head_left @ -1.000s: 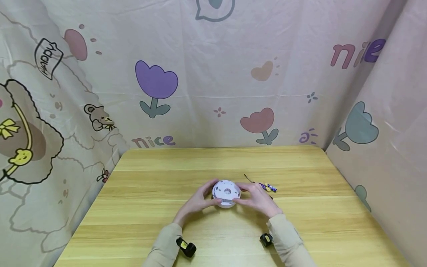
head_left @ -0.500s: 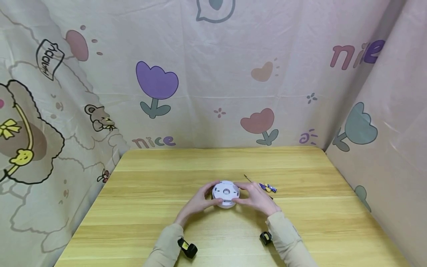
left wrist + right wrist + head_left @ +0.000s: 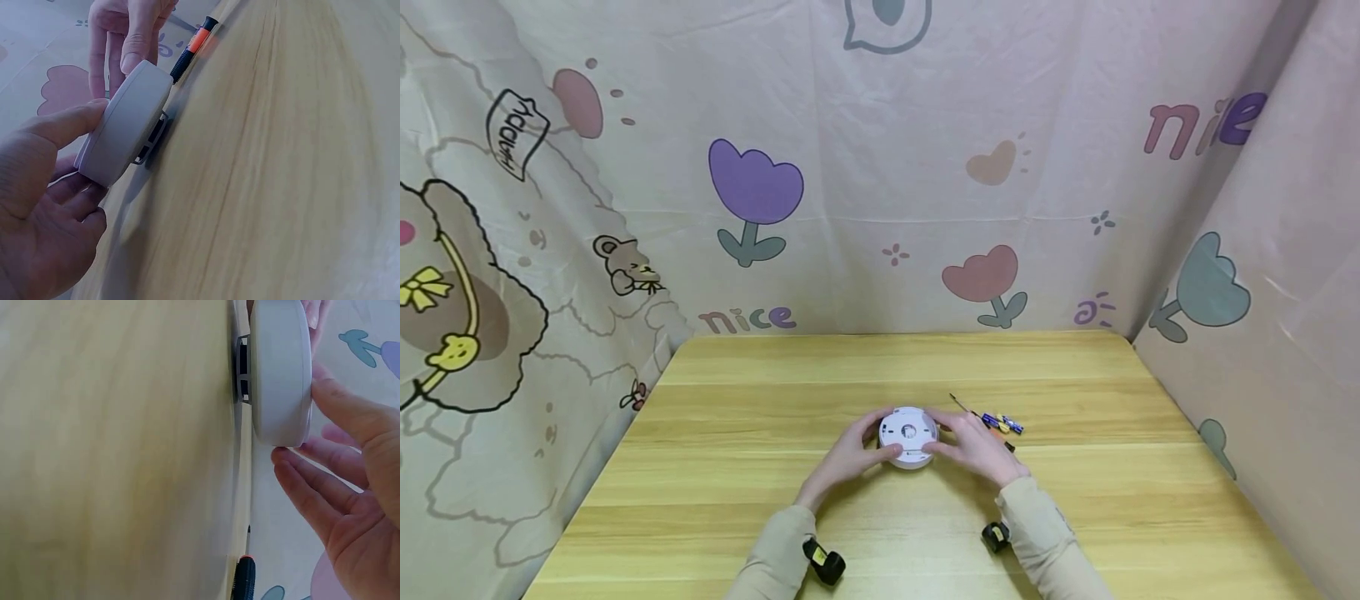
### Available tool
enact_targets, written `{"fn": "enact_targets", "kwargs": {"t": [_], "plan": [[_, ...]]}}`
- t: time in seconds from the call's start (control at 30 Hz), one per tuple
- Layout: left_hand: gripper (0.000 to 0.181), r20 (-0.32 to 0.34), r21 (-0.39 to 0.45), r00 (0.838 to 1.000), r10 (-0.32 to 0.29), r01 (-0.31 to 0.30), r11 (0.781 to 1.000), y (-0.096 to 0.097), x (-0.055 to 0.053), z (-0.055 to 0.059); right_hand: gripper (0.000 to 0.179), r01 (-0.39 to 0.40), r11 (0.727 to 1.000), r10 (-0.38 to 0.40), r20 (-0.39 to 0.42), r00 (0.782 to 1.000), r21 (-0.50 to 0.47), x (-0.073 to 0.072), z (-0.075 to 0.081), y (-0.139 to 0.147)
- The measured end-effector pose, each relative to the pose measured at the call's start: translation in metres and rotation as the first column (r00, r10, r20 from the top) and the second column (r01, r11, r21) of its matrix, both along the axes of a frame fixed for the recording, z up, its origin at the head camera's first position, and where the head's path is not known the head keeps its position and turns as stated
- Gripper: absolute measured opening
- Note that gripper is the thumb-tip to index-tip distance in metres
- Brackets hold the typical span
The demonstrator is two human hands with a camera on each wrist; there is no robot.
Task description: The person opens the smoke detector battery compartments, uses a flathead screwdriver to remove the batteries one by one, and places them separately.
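A round white smoke detector is held just in front of me, its flat back plate with slots and a central hole facing up. My left hand grips its left edge, thumb on the near rim. The right hand grips the opposite side the same way. In the left wrist view, the detector's slotted vent ring faces the tabletop. From the right wrist, the detector stands between thumb and fingertips of the right hand. Both hands hide parts of the rim.
Beyond the right hand lie several blue batteries and a screwdriver with an orange and black handle, partly behind the hand. The wooden table meets a patterned cloth at the back and sides.
The markings on the detector's back plate have turned slightly. My right hand has shifted a little, showing more of the screwdriver's handle. Both hands keep their grip.
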State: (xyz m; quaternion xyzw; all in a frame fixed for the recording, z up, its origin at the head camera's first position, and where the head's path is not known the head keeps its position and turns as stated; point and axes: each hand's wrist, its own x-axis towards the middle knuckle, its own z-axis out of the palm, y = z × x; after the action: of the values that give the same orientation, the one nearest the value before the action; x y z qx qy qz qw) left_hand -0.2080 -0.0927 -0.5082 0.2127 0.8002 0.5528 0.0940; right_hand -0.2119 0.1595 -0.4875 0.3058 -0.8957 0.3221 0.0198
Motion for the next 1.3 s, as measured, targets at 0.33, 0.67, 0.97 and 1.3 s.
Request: {"fn": "enact_targets", "kwargs": {"t": [0.33,0.67,0.97,1.3], "plan": [[0.070,-0.013,0.002,1.000,0.009,-0.009,1.000,0.000,0.001,0.001,0.066,0.015,0.995,0.000,0.156,0.988,-0.099,-0.005,-0.012,0.001],[0.070,-0.014,-0.017,0.999,0.044,-0.044,0.999,0.000,0.002,0.000,0.068,-0.019,0.989,0.061,0.289,0.955,-0.147,-0.010,-0.008,0.003],[0.067,-0.023,-0.014,0.998,0.055,-0.056,0.998,0.000,0.003,0.001,0.067,-0.021,0.976,0.103,0.371,0.923,-0.217,-0.012,-0.012,0.008],[0.067,-0.029,-0.035,0.998,0.061,-0.062,0.997,0.000,0.001,-0.002,0.067,-0.018,0.952,0.159,0.443,0.882,-0.307,-0.009,-0.007,0.009]]}}
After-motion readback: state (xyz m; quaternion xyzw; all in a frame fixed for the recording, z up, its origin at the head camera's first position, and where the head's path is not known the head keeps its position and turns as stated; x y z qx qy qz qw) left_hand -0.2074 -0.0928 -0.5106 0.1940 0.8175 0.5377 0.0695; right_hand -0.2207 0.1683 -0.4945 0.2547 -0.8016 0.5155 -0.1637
